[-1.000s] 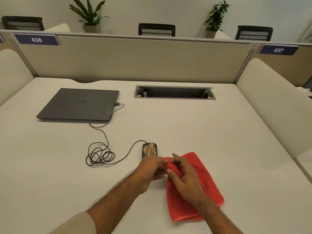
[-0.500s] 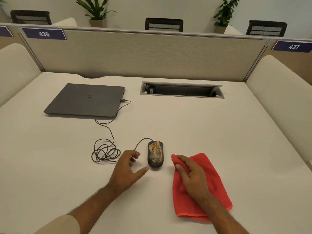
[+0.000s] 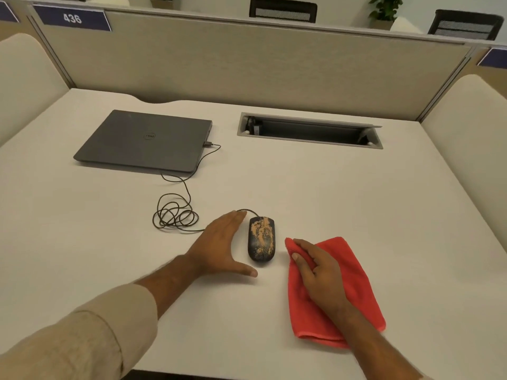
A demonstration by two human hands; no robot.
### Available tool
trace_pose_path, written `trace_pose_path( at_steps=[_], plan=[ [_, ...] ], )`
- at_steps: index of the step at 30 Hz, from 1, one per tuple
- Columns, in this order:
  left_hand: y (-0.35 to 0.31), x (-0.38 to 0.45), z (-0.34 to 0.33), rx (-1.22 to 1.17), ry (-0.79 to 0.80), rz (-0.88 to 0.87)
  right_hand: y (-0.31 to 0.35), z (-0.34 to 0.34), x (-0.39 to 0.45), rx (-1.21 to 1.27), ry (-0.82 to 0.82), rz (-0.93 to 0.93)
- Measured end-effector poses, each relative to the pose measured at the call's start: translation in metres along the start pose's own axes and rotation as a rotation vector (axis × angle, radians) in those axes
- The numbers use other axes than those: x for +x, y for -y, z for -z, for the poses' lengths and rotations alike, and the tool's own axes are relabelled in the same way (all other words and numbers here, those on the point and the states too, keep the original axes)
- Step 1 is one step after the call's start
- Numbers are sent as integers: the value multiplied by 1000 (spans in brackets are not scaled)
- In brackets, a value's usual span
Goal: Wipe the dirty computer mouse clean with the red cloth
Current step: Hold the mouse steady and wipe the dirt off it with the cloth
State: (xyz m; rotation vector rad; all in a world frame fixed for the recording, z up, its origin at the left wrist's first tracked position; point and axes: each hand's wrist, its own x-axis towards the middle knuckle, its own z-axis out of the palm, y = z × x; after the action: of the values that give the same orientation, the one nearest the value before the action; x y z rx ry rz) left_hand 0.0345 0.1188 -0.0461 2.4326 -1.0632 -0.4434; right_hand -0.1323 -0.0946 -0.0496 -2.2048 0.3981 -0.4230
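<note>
The mouse (image 3: 261, 241) lies on the surface (image 3: 356, 193), between the left hand (image 3: 219, 246) and the cloth (image 3: 336, 290) to its right. The right hand (image 3: 318, 270) rests on the cloth. The coiled cable (image 3: 175, 215) lies left of the mouse, seemingly running back to the laptop (image 3: 144, 141). A recessed tray (image 3: 308, 130) sits right of the laptop.

Soft even light, faint shadows, bowed edges.
</note>
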Motion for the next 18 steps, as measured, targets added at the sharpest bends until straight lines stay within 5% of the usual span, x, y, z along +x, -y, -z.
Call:
trace_pose_path(
  at_steps=[18],
  plan=[
    [-7,17,-16,38,-136,-60,-9,-4,27,-108,5,58]
  ],
)
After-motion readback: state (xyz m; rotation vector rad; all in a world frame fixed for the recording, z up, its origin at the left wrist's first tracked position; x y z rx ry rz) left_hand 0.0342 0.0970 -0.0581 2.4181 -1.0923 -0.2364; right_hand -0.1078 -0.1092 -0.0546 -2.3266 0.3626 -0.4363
